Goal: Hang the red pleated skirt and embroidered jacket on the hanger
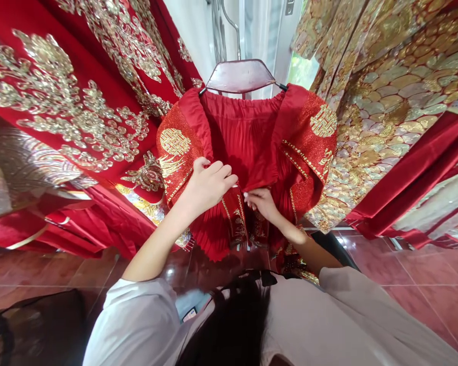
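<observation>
A red jacket with gold embroidery hangs in front of me on a hanger, its front parted. Inside it shows a red pleated skirt with a gathered waistband. My left hand is closed at the jacket's left front edge, fingers curled over the cloth; its fingertips are partly hidden. Lower and to the right, my right hand pinches red fabric near the jacket's front opening, thumb and fingers together. Between and below the hands hang dark red panels with gold trim.
Red cloth with silver-gold beadwork hangs close on the left. On the right hangs a gold sequined garment beside red fabric. Reddish floor tiles lie below. A dark mesh object stands at lower left.
</observation>
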`<state>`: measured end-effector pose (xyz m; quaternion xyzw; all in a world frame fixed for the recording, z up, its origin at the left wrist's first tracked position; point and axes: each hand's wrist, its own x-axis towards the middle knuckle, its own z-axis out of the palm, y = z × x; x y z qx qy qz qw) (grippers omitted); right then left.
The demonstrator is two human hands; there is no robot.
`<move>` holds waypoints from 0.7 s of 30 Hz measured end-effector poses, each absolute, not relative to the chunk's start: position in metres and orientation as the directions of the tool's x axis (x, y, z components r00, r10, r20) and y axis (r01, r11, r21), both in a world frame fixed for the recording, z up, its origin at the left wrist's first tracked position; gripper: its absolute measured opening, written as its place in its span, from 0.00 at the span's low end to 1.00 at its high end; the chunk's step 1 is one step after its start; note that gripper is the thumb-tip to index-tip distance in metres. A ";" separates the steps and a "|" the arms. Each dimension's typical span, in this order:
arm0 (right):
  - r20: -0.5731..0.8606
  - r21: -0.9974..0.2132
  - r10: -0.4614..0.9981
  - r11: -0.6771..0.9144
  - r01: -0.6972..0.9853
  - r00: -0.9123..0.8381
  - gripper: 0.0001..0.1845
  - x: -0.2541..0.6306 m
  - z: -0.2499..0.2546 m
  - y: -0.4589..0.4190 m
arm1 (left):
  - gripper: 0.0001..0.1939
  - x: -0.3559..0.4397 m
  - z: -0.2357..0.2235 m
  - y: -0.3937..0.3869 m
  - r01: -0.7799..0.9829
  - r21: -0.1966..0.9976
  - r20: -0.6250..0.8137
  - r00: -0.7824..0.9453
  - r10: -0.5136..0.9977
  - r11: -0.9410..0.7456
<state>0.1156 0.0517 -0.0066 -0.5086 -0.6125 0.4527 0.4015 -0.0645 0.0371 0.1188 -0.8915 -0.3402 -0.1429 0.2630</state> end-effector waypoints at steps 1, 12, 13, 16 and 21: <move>-0.027 -0.943 0.986 0.030 0.331 -0.166 0.17 0.115 -0.017 0.048 | 0.14 -0.069 0.123 0.034 0.698 -0.360 0.465 0.709 0.530 -0.619; 0.278 -0.636 0.961 0.187 0.749 -0.004 0.19 0.178 0.050 0.003 | 0.20 -0.090 0.161 0.015 0.749 0.103 0.603 0.476 0.640 -0.654; 0.460 -0.589 0.881 0.210 0.780 0.110 0.21 0.180 0.070 0.007 | 0.20 -0.087 0.159 0.025 0.801 0.153 0.676 0.341 0.653 -0.578; 0.758 -0.493 0.591 0.241 0.836 0.277 0.17 0.174 0.110 0.034 | 0.22 -0.075 0.145 0.068 0.893 0.282 0.804 -0.022 0.594 -0.350; 0.795 -0.470 0.527 0.223 0.854 0.300 0.16 0.163 0.109 0.095 | 0.19 -0.071 0.124 0.121 0.848 0.400 0.806 -0.144 0.574 -0.348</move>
